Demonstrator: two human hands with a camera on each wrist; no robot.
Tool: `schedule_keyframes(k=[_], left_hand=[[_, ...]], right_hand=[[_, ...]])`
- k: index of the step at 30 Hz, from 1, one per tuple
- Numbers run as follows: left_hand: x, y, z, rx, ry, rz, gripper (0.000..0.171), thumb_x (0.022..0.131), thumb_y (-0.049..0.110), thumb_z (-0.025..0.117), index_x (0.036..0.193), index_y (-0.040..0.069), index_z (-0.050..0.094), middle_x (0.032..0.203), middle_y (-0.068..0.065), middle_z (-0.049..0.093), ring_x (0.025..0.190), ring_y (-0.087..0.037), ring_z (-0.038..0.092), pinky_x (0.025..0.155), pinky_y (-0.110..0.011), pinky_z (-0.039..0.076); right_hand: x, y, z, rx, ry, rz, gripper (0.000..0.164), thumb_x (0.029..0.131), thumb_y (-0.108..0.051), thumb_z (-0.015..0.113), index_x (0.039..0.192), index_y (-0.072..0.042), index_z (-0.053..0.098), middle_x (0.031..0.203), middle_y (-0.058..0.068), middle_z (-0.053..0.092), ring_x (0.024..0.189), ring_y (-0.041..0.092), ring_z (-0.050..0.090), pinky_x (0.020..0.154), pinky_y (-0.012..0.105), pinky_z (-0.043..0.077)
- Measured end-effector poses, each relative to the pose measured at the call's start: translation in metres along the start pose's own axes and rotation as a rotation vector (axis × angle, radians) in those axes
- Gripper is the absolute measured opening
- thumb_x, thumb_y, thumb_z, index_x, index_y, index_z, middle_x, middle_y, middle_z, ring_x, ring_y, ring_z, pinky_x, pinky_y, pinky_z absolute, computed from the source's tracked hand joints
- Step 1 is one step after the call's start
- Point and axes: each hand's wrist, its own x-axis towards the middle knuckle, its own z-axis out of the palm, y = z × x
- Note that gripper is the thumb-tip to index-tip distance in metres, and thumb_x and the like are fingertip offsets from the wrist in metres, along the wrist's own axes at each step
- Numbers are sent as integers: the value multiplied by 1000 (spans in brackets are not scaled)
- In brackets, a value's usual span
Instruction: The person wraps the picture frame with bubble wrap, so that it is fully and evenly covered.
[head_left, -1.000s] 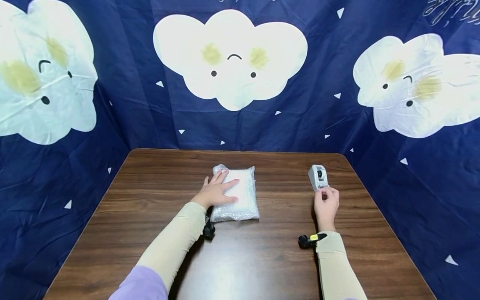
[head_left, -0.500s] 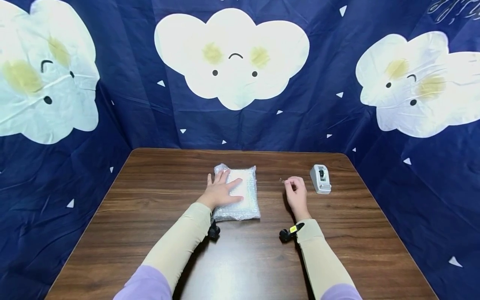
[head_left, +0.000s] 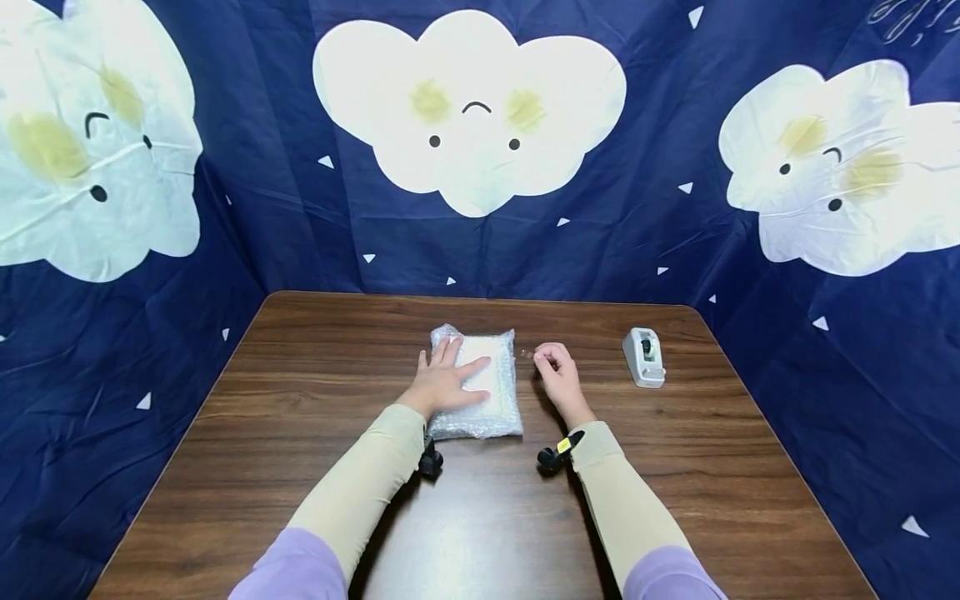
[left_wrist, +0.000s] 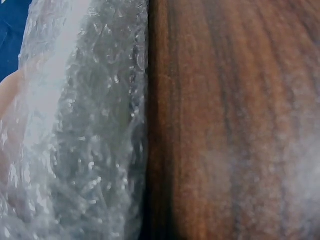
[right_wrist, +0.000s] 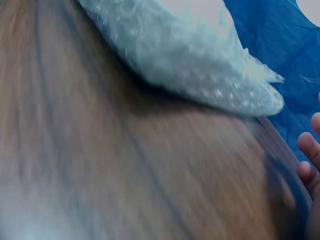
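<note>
A flat white item wrapped in bubble wrap, the package (head_left: 501,400), lies on the table. My left hand (head_left: 442,387) rests on its left part with fingers spread. In the left wrist view the bubble wrap (left_wrist: 95,125) fills the left side, and a bit of the hand shows behind it at the edge. Just right of the package, my right hand (head_left: 558,379) pinches a short piece of clear tape (head_left: 527,354) between thumb and fingers. In the right wrist view only some fingers (right_wrist: 309,147) appear at the right edge, with the package's corner (right_wrist: 250,97) nearby.
A white tape dispenser (head_left: 644,360) stands on the right part of the brown wooden table (head_left: 300,358). Dark blue cloth (head_left: 270,225) with white clouds hangs around the back and sides of the table.
My right hand has left the tape dispenser and moved left towards the package, carrying the piece of tape. The left hand has stayed spread on the package.
</note>
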Motion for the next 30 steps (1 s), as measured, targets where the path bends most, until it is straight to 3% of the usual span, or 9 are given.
schedule_keyframes(k=[8,16,22,30], left_hand=[[0,-2,2,-12,10,2,77,88,77,48,157,46,32,170,-15,3,155,-38,-5,115,-72,12],[-1,0,0,-26,17,8,77,88,76,50,157,45,33,169,-15,4,155,-38,-4,114,-73,14],[-2,1,0,-27,19,4,77,88,76,50,157,45,33,169,-15,4,155,-38,-4,114,-73,14],[0,0,0,-14,15,0,77,88,76,49,157,45,33,170,-15,4,155,-38,-4,114,-72,14]], right_hand=[[12,-3,13,55,-107,69,16,97,9,55,90,23,58,112,38,58,100,24,55,84,18,42],[20,9,18,24,-174,159,21,100,2,55,96,22,60,114,32,60,102,23,55,86,22,44],[28,47,23,-21,-169,180,16,98,0,60,90,12,67,110,24,63,99,18,55,86,23,44],[30,45,21,-191,-201,179,19,95,-9,66,78,-1,67,101,12,64,98,24,58,88,35,45]])
